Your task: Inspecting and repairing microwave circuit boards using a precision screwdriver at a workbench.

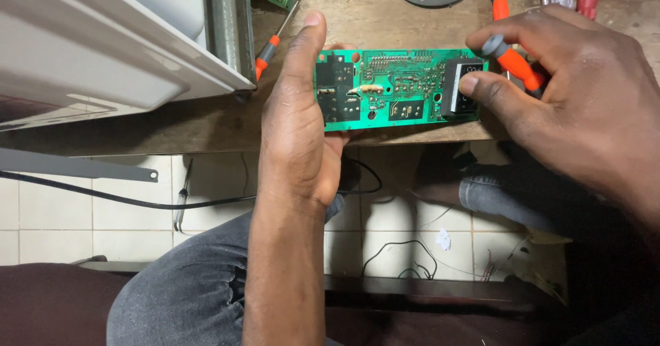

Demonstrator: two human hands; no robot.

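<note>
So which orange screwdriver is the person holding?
The one in the right hand, its orange and grey handle pinched in the fingers over the green circuit board. The other orange-handled screwdriver lies untouched on the wooden table beside the white appliance.

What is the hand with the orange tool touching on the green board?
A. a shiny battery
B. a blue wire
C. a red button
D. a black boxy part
D: the right hand, holding the orange-handled tool, has a fingertip on the black boxy part at the end of the green circuit board.
</note>
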